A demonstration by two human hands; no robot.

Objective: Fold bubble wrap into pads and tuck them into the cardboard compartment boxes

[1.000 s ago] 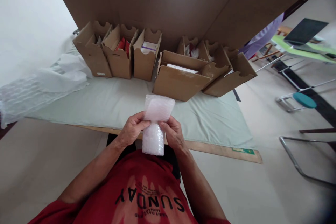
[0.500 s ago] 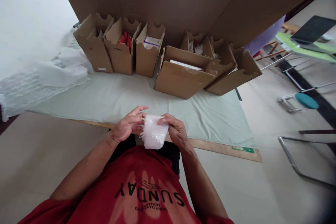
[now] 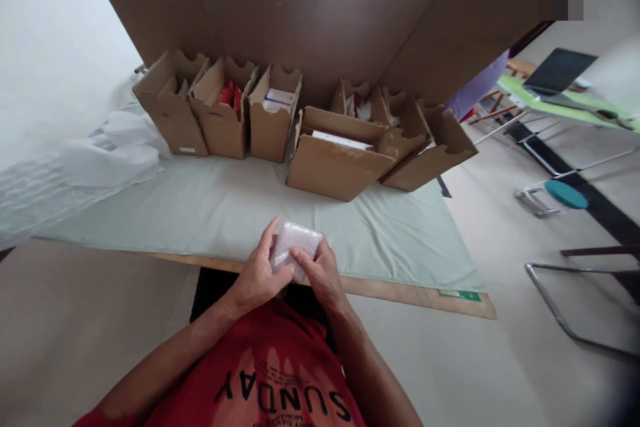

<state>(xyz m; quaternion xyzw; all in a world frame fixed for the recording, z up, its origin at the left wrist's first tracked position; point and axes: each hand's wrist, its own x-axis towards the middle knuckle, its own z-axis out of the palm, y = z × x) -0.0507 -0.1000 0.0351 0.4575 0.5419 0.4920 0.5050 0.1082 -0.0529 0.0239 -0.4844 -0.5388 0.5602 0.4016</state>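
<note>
Between my hands is a small, squarish bubble-wrap packet point(image 3: 299, 240), whitish and shiny; whatever it wraps cannot be made out. My left hand point(image 3: 263, 270) holds its left side, thumb across the near edge and fingers along the side. My right hand point(image 3: 320, 270) grips the right side with the thumb pressed on top. The packet is in front of my body, over the near edge of the cloth-covered table point(image 3: 210, 213).
Several cardboard file boxes point(image 3: 340, 170) line the back of the table, some with red packets point(image 3: 229, 97) or white boxes point(image 3: 278, 100). A large cardboard panel point(image 3: 280, 20) rises behind. Loose bubble wrap point(image 3: 85, 173) lies left. A teal stool point(image 3: 565, 193) stands right.
My left hand, earlier spread beside the packet's loose edge, now closes on its left side. The packet looks turned and more compact, and my right thumb is lower on it. The view has shifted slightly.
</note>
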